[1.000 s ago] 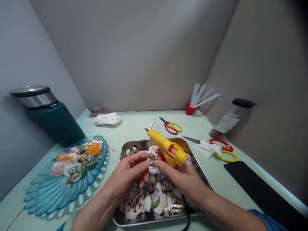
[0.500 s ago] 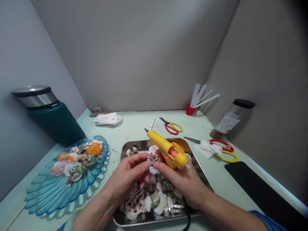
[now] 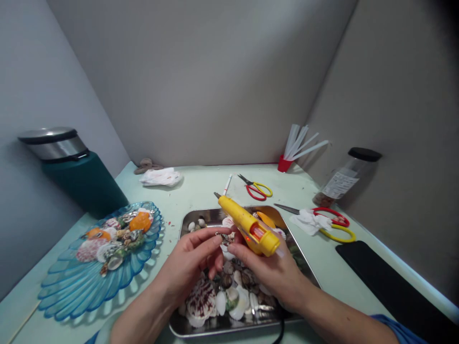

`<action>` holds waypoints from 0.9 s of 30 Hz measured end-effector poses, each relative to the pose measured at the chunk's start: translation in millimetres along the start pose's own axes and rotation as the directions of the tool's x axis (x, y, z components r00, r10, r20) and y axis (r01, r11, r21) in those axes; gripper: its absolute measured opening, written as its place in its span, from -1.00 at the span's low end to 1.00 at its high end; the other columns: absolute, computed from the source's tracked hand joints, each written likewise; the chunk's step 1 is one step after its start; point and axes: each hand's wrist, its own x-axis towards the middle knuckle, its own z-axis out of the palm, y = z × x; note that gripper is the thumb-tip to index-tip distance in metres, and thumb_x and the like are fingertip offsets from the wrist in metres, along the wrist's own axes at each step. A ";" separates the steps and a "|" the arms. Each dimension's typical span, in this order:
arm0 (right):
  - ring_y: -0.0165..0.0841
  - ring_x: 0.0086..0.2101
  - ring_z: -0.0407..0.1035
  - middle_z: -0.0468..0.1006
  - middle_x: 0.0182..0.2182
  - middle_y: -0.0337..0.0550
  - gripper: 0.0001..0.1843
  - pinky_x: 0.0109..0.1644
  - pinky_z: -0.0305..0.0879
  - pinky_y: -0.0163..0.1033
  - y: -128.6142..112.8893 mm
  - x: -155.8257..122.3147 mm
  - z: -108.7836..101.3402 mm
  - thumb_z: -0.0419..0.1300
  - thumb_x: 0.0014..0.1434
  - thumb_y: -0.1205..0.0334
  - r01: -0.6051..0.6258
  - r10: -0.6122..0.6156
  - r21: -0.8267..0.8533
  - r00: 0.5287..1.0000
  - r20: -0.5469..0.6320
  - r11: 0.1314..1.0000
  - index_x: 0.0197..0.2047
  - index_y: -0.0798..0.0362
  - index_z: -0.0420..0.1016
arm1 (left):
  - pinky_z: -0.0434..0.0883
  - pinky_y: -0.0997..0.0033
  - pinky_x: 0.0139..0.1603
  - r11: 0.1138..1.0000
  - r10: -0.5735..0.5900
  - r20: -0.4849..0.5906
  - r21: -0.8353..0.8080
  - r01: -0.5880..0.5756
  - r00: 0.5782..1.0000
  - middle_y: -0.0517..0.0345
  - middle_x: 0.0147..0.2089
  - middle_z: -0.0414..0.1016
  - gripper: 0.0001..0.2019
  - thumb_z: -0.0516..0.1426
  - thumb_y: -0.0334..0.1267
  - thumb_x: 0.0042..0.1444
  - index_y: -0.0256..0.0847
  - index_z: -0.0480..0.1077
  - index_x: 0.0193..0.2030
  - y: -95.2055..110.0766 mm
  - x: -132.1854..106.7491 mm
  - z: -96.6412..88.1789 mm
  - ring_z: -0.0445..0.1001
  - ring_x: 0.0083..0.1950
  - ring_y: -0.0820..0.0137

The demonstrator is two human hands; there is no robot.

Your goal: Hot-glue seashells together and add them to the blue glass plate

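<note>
A yellow hot glue gun (image 3: 247,220), its small red light lit, is gripped in my right hand (image 3: 276,272), nozzle pointing up and left. My left hand (image 3: 195,255) pinches a small, shiny seashell (image 3: 224,236) between thumb and fingertips; its exact shape is too small to tell. The right thumb and fingertips reach close to that piece, perhaps touching it. Both hands hover over a metal tray (image 3: 201,333) holding many seashells, among them a brown-streaked scallop shell (image 3: 201,303) and white shells (image 3: 241,303).
On the left, a blue shell-shaped dish (image 3: 82,291) carries assorted shells beside a teal bottle (image 3: 82,181). Behind the tray lie scissors (image 3: 256,188) and a marker (image 3: 227,184). To the right are larger scissors (image 3: 339,224), tissue (image 3: 310,221), a jar (image 3: 339,184) and a red cup (image 3: 285,164) of glue sticks.
The glue gun has tipped slightly, with its rear end a little higher. The small shell has turned a bit between the fingertips. Otherwise the hands stay in place.
</note>
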 end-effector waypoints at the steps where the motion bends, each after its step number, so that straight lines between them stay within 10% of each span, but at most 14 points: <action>1: -0.36 -0.34 0.38 0.46 -0.37 -0.24 -0.87 -0.24 0.31 -0.27 0.2 -0.1 0.1 0.20 0.13 0.25 -0.003 0.003 0.001 1.000 0.000 1.000 -0.25 0.05 0.33 | 0.19 0.65 -0.64 1.000 0.001 0.002 0.001 -0.001 1.000 0.21 -0.64 0.39 -0.69 0.18 -0.26 0.05 -0.30 0.47 -0.06 -0.1 -0.3 -0.4 0.27 -0.65 0.59; 27: -0.36 -0.38 0.35 0.43 -0.39 -0.25 -0.89 -0.27 0.31 -0.26 -2.7 0.9 0.7 0.18 0.13 0.28 -0.034 0.034 -0.016 0.999 0.002 0.999 -0.26 0.05 0.31 | 0.45 0.42 -0.24 0.999 0.001 0.004 -0.035 -0.001 1.000 -0.01 -0.33 0.60 -0.71 0.22 -0.31 0.03 -0.32 0.49 -0.08 -4.2 0.8 -1.0 0.51 -0.37 0.43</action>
